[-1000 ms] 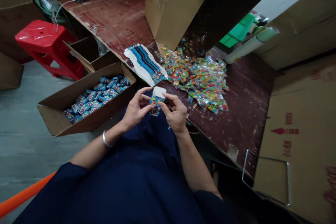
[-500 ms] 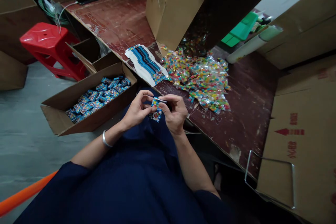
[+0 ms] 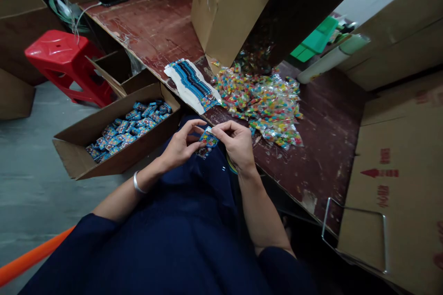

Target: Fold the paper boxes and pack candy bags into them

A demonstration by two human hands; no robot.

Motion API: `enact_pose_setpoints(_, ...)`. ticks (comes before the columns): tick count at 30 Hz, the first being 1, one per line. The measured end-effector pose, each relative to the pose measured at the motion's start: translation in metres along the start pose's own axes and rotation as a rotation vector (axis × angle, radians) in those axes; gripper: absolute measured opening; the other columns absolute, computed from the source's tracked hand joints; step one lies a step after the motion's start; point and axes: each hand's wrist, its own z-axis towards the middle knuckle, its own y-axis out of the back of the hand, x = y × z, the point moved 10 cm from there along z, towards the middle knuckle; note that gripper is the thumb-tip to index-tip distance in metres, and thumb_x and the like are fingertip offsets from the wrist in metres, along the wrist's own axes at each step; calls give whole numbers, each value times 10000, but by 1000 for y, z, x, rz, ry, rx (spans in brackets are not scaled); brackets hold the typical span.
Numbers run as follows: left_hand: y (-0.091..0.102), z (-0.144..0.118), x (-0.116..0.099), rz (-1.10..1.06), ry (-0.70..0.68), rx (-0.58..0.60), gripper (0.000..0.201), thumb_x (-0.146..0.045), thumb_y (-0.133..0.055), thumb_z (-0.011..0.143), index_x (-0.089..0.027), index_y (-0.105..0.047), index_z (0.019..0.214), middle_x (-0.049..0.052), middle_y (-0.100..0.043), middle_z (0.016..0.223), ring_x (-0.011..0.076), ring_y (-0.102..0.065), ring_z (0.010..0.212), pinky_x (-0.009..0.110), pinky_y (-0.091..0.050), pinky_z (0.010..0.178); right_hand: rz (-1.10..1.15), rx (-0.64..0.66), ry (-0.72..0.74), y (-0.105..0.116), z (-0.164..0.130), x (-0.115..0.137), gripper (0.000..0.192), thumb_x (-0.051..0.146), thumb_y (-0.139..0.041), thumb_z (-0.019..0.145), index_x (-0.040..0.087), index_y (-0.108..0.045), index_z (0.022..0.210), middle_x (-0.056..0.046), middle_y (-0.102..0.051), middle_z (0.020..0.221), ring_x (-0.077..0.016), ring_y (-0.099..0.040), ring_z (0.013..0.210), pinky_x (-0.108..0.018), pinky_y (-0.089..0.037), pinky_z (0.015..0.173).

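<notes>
Blue box: I am holding a little blue box over my lap, near the table edge.
Left hand: my left hand is pinching the left end, fingers closed on it.
Right hand: my right hand is pressing the top flap, fingers tight on the right end.
Look of the box: it is small and made of card, blue with bright pictures. The flap is looking almost flat. I cannot tell if it is fully tucked in.
What could go wrong: I am thinking the flap could bend or pop open if I am pushing crooked. Squeezing too hard could crush the thin card.
Slip: the box could fall on my dark blue dress or the floor if my fingers are letting go.
Close by: the carton of blue boxes is sitting to the left. The candy pile is lying far and right on the table.
</notes>
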Motion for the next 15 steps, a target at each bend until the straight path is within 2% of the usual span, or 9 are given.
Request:
enact_pose_setpoints(4, 0, -1, 1, 2, 2, 11, 517, -218, -760, 842, -226, -608, 1336, 37, -667, 1065, 127, -711, 798, 245, -609, 761, -65, -30, 112, -3, -6, 11, 246, 394, -788, 868, 214, -702, 724, -17, -758, 812, -182, -702, 771, -329, -569, 745)
enact_pose_setpoints(8, 1, -1, 9, -27, 22, -3, 433, -243, -773, 843, -203, -664, 1260, 39, -687, 1051, 127, -717, 797, 238, -612, 766, -143, -46, 230, -6, -18, 19, 247, 391, -689, 955, 234, -711, 766, -38, -773, 916, -196, -722, 856, -351, -581, 803)
enact_pose_setpoints(11, 0, -1, 11, 6, 15, 7, 418, -219, -761, 846, -201, -665, 1253, 41, -696, 1046, 149, -731, 853, 258, -625, 803, -141, -31, 177, -3, -15, 8, 206, 419, -733, 917, 239, -723, 818, -47, -779, 949, -208, -735, 897, -358, -592, 812)
enact_pose_setpoints(15, -2, 0, 5, 164, -35, 71, 513, -149, -711, 856, -221, -643, 1359, 65, -703, 1115, 188, -736, 960, 309, -628, 870, -90, 144, 18, -6, 0, -10, 320, 491, -832, 807, 204, -713, 732, -33, -774, 801, -190, -714, 760, -320, -569, 704)
